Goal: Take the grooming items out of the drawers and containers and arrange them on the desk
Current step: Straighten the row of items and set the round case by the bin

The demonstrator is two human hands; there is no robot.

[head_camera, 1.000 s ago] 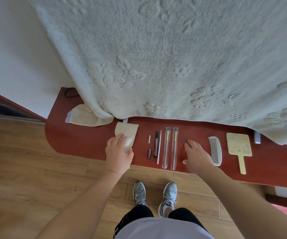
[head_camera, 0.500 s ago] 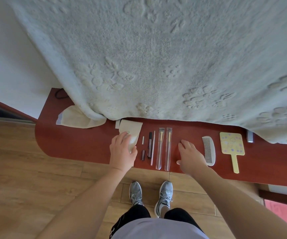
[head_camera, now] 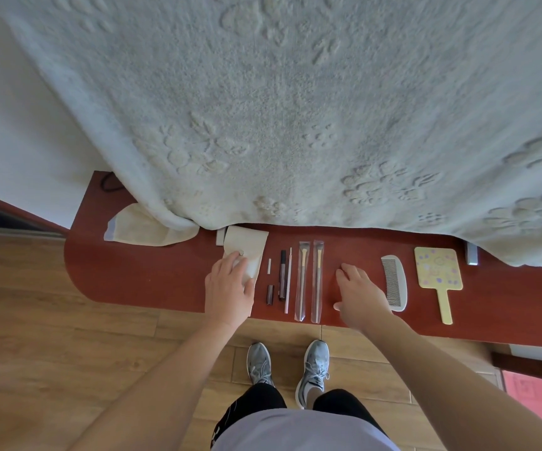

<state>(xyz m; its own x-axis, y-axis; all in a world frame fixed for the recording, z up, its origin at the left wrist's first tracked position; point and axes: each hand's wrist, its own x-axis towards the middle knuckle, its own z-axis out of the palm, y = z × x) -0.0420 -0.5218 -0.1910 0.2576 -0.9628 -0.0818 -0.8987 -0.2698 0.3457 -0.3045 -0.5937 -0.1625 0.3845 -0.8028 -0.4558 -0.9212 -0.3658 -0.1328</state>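
Observation:
Grooming items lie in a row on the red desk (head_camera: 139, 281). My left hand (head_camera: 230, 288) rests flat on a cream pouch (head_camera: 250, 245). Right of it are a small dark cap (head_camera: 270, 294), a dark tube (head_camera: 283, 271), a thin pink stick (head_camera: 288, 281) and two brushes in clear sleeves (head_camera: 310, 281). My right hand (head_camera: 359, 294) rests on the desk with relaxed fingers, holding nothing, between the brushes and a white comb (head_camera: 394, 281). A yellow hand mirror (head_camera: 438, 271) lies furthest right.
A thick white blanket (head_camera: 295, 109) hangs over the back of the desk and hides what is behind. A cream mitt (head_camera: 139, 229) lies at the desk's left end. Wooden floor (head_camera: 51, 353) and my grey shoes (head_camera: 289, 366) are below the front edge.
My left hand has slid the cream pouch slightly to the right, closer to the row. My right hand stays put beside the comb.

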